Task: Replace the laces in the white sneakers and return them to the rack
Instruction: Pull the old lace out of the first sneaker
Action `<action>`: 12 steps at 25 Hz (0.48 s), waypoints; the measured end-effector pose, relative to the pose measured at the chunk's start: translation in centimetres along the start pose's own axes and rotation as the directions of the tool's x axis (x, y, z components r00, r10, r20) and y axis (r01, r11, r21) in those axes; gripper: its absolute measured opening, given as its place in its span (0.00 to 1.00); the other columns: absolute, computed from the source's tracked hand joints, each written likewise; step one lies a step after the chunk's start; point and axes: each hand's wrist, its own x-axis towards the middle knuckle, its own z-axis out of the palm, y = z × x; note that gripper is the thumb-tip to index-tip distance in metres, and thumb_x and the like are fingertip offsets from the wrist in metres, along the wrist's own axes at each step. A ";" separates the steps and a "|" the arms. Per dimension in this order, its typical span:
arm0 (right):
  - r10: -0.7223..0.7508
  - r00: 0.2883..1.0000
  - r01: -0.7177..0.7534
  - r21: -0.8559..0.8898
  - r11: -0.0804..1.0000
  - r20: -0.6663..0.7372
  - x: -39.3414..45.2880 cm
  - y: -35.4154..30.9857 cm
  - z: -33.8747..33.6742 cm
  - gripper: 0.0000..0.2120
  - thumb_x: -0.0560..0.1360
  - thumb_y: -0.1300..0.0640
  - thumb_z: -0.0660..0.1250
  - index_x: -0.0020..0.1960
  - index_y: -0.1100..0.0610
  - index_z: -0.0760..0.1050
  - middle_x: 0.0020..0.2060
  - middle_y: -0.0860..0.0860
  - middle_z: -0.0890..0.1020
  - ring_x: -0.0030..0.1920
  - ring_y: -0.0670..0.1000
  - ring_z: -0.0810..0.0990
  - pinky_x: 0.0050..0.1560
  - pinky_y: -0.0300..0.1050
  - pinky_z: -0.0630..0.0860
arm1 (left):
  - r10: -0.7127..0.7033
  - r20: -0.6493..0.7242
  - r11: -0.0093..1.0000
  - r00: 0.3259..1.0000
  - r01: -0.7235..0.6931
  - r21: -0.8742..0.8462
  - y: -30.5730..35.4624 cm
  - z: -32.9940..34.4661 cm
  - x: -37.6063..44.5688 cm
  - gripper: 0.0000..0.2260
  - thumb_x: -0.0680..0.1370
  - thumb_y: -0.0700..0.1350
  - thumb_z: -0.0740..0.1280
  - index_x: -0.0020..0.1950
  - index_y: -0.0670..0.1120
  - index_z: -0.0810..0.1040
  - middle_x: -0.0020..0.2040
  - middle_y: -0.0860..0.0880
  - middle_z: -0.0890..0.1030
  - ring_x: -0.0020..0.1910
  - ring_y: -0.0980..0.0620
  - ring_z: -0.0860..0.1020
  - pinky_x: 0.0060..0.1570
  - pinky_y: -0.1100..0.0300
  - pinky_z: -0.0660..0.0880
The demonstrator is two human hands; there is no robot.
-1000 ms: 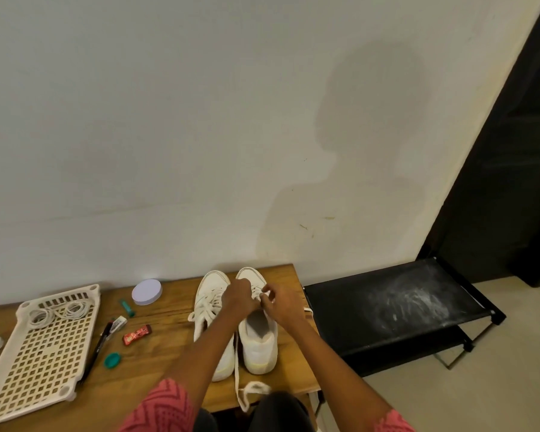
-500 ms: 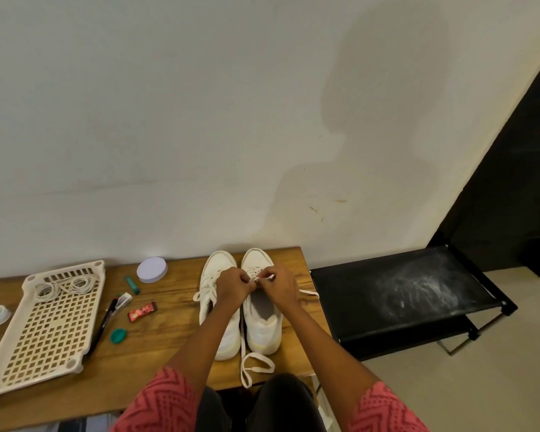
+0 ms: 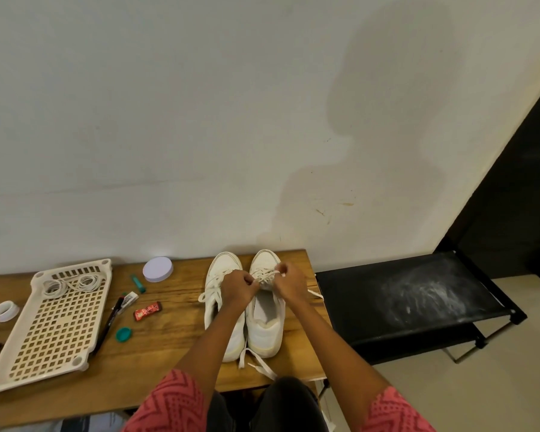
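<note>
Two white sneakers stand side by side on the wooden table (image 3: 169, 363), toes toward the wall. The left sneaker (image 3: 217, 275) is laced. Over the right sneaker (image 3: 267, 325) both hands work its white lace (image 3: 264, 277). My left hand (image 3: 239, 286) pinches the lace at the eyelets. My right hand (image 3: 289, 283) pinches the other side. One loose lace end (image 3: 258, 363) trails past the heels at the table's front edge, another lace end (image 3: 314, 293) lies to the right. Spare coiled laces (image 3: 70, 283) lie in a cream plastic tray (image 3: 53, 332).
A black shoe rack (image 3: 412, 304) stands right of the table, its top shelf dusty. On the table lie a round white lid (image 3: 157, 269), green cap (image 3: 123, 334), red wrapper (image 3: 147, 310), black pen (image 3: 108, 324), small tube (image 3: 128, 300) and tape roll (image 3: 4, 310).
Both hands have stayed on the right sneaker's lace, shifting slightly toward the toe. The view has tilted, so the table sits lower in frame. The trailing lace end has straightened a little.
</note>
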 end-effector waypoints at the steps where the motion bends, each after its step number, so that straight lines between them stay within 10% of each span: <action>1: -0.194 0.977 0.210 -0.214 0.954 0.093 -0.1 -0.7 -0.2 0.12 0.71 0.59 0.64 0.54 0.59 0.77 0.52 0.54 0.80 0.50 0.52 0.76 0.48 0.45 0.74 | 0.005 0.002 1.000 1.000 -0.005 0.005 0.0 0.0 0.0 0.08 0.74 0.44 0.69 0.49 0.41 0.83 0.47 0.43 0.84 0.47 0.47 0.81 0.46 0.62 0.71; 4: -0.336 0.867 0.497 -0.592 0.635 0.367 -0.3 -2.4 -0.5 0.16 0.75 0.52 0.61 0.56 0.60 0.78 0.52 0.57 0.80 0.55 0.54 0.75 0.51 0.45 0.73 | 0.041 -0.009 0.999 0.999 -0.041 -0.004 -0.2 0.1 -0.1 0.09 0.75 0.44 0.69 0.52 0.40 0.82 0.49 0.43 0.84 0.49 0.47 0.81 0.51 0.60 0.73; 6: -0.359 0.869 0.494 -0.613 0.616 0.340 -0.1 -2.2 -0.4 0.13 0.78 0.54 0.61 0.55 0.60 0.79 0.50 0.57 0.81 0.53 0.53 0.76 0.49 0.43 0.73 | 0.081 -0.026 0.996 0.996 -0.081 -0.029 -0.3 0.0 -0.4 0.09 0.75 0.43 0.69 0.50 0.39 0.83 0.47 0.42 0.84 0.47 0.47 0.81 0.46 0.62 0.72; 9: -0.066 0.996 0.062 -0.066 0.996 -0.062 -0.3 -0.3 -0.5 0.07 0.77 0.59 0.64 0.50 0.59 0.81 0.48 0.55 0.83 0.47 0.50 0.78 0.47 0.41 0.75 | 0.078 -0.036 0.995 0.996 -0.080 -0.067 -0.1 0.0 -0.6 0.08 0.75 0.42 0.69 0.47 0.37 0.83 0.44 0.40 0.83 0.41 0.50 0.78 0.42 0.63 0.68; 12: 0.420 0.896 -0.335 0.402 0.852 -0.144 -0.4 1.3 -1.5 0.08 0.79 0.57 0.61 0.51 0.60 0.76 0.51 0.55 0.80 0.50 0.54 0.77 0.54 0.49 0.77 | -0.002 -0.037 0.997 0.999 -0.001 -0.073 0.3 0.3 -0.6 0.09 0.76 0.43 0.68 0.46 0.37 0.81 0.44 0.39 0.83 0.42 0.47 0.78 0.41 0.62 0.67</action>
